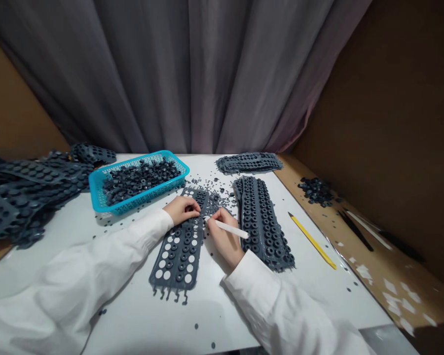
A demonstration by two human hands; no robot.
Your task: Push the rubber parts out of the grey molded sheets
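Observation:
A dark grey rubber sheet [182, 249] lies lengthwise in front of me, with rows of round ring-shaped parts and open round holes that show white. My left hand [185, 209] rests on the sheet's upper half, its fingers bent and pinched together at the right side; what lies between the fingertips is hidden. My right hand [225, 237] grips a slim white pen-like stick [232, 229], its lower end at the sheet's right edge near my left fingertips. Small dark round bits [222, 199] are scattered just beyond both hands.
A blue basket [120, 211] full of small dark parts stands at the back left. Stacked rubber sheets [262, 222] lie to the right, with more sheets [249, 161] behind. A heap of sheets [25, 192] is far left. A yellow pencil [313, 240] and dark parts [316, 191] are right.

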